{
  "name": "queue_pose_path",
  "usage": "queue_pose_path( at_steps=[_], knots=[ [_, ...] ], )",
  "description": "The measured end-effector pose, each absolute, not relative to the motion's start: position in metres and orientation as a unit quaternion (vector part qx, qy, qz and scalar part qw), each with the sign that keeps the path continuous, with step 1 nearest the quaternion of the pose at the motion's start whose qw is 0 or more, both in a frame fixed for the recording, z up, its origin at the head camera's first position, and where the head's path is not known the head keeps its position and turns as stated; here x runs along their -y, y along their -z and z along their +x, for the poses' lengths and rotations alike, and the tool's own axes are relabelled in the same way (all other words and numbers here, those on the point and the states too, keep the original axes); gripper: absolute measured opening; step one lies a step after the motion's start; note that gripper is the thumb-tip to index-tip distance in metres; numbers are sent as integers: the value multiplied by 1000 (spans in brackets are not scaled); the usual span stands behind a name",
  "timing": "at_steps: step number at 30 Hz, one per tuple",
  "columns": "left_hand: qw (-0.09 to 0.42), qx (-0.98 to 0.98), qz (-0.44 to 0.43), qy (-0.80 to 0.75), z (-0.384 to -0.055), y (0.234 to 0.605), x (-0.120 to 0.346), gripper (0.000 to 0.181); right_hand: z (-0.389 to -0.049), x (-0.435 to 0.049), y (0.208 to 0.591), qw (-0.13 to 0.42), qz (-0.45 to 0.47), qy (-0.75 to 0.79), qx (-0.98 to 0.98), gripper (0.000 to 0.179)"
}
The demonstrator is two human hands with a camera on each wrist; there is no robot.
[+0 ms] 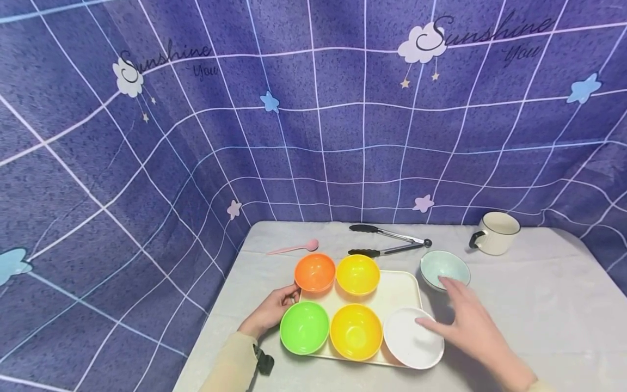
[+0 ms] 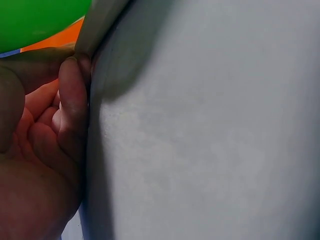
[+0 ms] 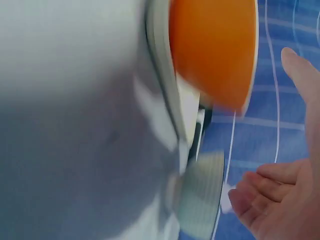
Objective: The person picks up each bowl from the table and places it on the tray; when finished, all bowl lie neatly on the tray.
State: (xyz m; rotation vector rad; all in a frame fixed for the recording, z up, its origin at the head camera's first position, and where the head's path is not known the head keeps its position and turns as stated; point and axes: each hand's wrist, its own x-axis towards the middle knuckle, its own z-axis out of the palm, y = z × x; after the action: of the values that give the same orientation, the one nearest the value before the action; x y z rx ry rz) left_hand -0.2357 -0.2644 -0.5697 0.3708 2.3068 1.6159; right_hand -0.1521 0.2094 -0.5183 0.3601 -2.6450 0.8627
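Note:
My left hand [image 1: 275, 309] pinches the left edge of a cream tray [image 1: 399, 280], between an orange bowl [image 1: 315, 273] and a green bowl [image 1: 305, 328]. In the left wrist view the fingertips meet at the tray's edge [image 2: 102, 25]. Two yellow bowls [image 1: 358, 275] also stand on the tray. A white-lined bowl [image 1: 416, 343] sits at its front right corner; in the right wrist view a bowl there is orange outside [image 3: 215, 45]. My right hand [image 1: 472, 324], fingers spread and holding nothing, hovers between that bowl and a pale blue-green bowl [image 1: 443, 267].
Behind the tray lie black-tipped tongs [image 1: 392, 240], spread apart, and a pink spoon [image 1: 294, 247]. A cream mug [image 1: 498, 234] with a black handle stands at the back right. Patterned blue curtain [image 1: 343, 136] hangs behind and to the left of the table.

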Motion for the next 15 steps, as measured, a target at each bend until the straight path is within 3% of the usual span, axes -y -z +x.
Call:
queue_pose_path(
  at_steps=[8,15],
  knots=[
    [147,-808,122,-557,-235,566,264,58,-205,-247,518,205,111,-276,933,114],
    [145,-812,109,-554,-235,569,263,58,-231,-255,525,183,122,-259,941,116]
  ],
)
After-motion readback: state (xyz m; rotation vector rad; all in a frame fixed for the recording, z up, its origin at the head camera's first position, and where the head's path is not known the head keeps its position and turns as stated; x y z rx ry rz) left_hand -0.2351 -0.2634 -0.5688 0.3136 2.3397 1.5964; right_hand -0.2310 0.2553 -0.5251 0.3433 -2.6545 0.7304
